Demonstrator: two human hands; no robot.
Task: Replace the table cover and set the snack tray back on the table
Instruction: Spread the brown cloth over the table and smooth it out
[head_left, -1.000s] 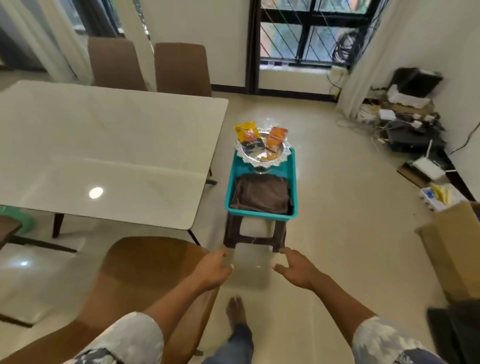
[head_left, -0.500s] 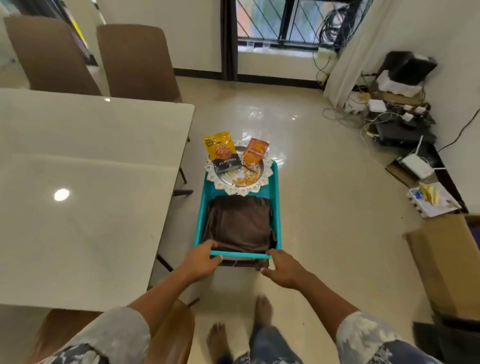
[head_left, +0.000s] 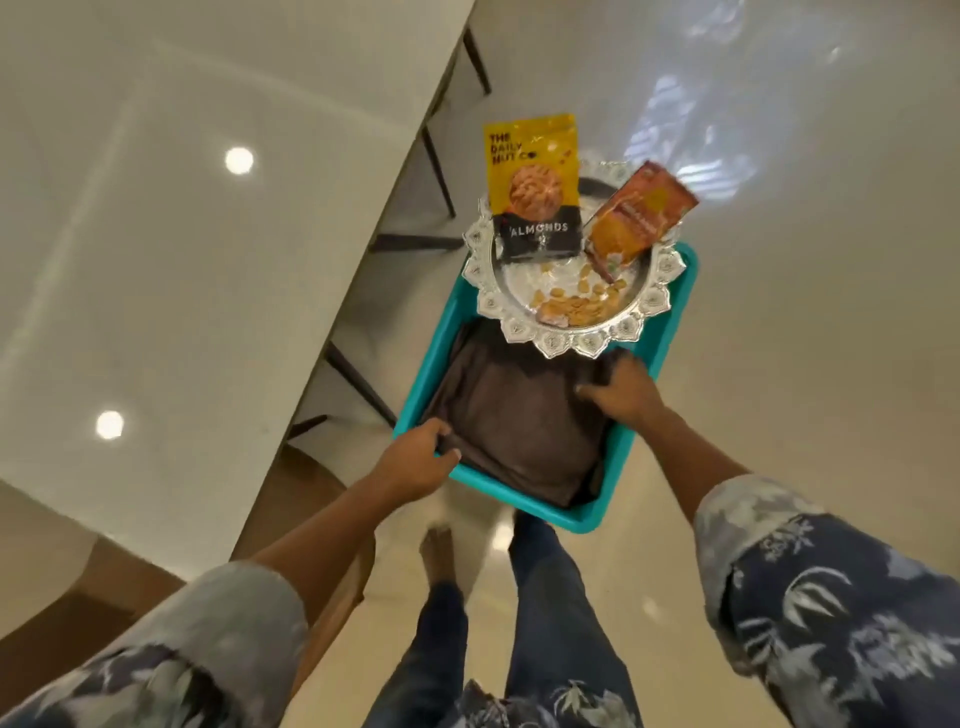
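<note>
Blue denim trousers (head_left: 550, 613), plain weave, slightly faded. Left of the trousers: navy shirt sleeve (head_left: 171, 675) with white leaf print, cuff rolled back, pale washed-out reverse showing. Right of the trousers: matching sleeve (head_left: 841, 613), same pale rolled cuff. Printed shirt hem (head_left: 571, 701) overlaps the trousers. Bare foot (head_left: 436, 551) beside them, blurred. Left hand (head_left: 415, 460) and right hand (head_left: 621, 395) bare.

The white glossy worktop (head_left: 182, 286) is filling the left side, and two round lights are reflecting in it. On the right, the beige floor (head_left: 805, 364) is shining. A teal basket (head_left: 434, 358) is holding a folded brown cloth (head_left: 519, 415). A silver tray (head_left: 561, 343) is resting across its far end, carrying a yellow packet (head_left: 535, 192) and an orange packet (head_left: 639, 213).
</note>
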